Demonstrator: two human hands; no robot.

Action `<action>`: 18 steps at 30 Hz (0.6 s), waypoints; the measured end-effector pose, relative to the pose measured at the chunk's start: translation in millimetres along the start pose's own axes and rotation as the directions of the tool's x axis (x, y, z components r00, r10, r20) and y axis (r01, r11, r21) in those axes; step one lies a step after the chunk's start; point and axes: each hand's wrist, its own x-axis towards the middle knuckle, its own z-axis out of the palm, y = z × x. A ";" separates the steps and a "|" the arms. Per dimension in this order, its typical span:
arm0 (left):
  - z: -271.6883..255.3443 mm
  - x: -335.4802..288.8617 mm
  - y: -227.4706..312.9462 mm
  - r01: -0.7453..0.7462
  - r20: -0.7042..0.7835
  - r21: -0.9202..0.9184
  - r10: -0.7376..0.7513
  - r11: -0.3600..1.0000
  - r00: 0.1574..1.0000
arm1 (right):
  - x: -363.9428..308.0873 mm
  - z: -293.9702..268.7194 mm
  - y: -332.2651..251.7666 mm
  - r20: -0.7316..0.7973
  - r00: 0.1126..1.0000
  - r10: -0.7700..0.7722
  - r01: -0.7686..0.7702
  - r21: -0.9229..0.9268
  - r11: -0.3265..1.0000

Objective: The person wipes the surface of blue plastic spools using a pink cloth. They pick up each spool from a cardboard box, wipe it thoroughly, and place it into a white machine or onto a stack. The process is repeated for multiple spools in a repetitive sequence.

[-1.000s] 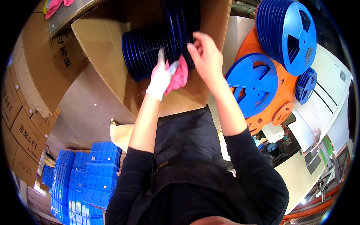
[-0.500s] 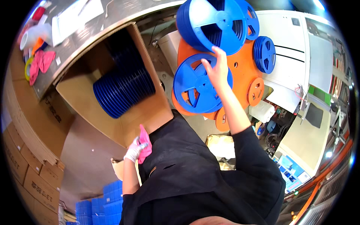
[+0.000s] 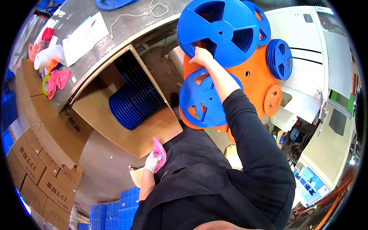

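Note:
My right hand (image 3: 202,56), bare, reaches to the top blue reel (image 3: 239,28) of a large stack. Its fingers are hooked into a cut-out near the reel's near edge; the fingertips are partly hidden there. Below it, nearer to me, lies another blue reel (image 3: 191,97) with wide openings, beneath my right forearm. My left hand (image 3: 151,162), in a whitish glove, is closed round a pink cloth (image 3: 159,155) by my lap. Just beyond it stands an open cardboard box (image 3: 132,142), holding a row of dark blue reels (image 3: 134,105) on edge.
The stacks stand on an orange round-lobed stand (image 3: 255,74), with a smaller stack of blue reels (image 3: 280,59) at its right. A grey workbench (image 3: 126,28) carries papers, a white cable and a pink rag (image 3: 58,80). Cardboard boxes (image 3: 50,188) are piled at left; blue crates (image 3: 128,197) stand below.
My right hand has moved from above the lower reel, fingers spread, leftward and into the top reel's cut-out. The view has shifted slightly. My left hand still holds the pink cloth.

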 end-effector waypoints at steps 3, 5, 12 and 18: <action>3.3 -21.1 26.6 -0.024 -0.061 -0.095 0.018 0.995 0.998 | 9.6 4.5 8.6 0.029 0.999 -0.031 0.030 0.030 0.999; 6.9 -25.9 26.5 -0.076 -0.111 -0.154 0.059 0.985 0.992 | 14.3 -2.7 6.4 0.098 0.995 0.030 -0.037 0.075 0.996; -1.0 -47.7 23.7 -0.139 -0.159 -0.374 0.084 0.917 0.984 | 8.0 -62.4 13.1 0.043 0.999 -0.023 0.025 -0.041 0.999; -4.0 -43.4 21.5 -0.160 -0.146 -0.432 0.107 0.887 0.984 | -85.1 -188.9 -9.8 0.020 0.990 -0.138 0.109 0.511 0.853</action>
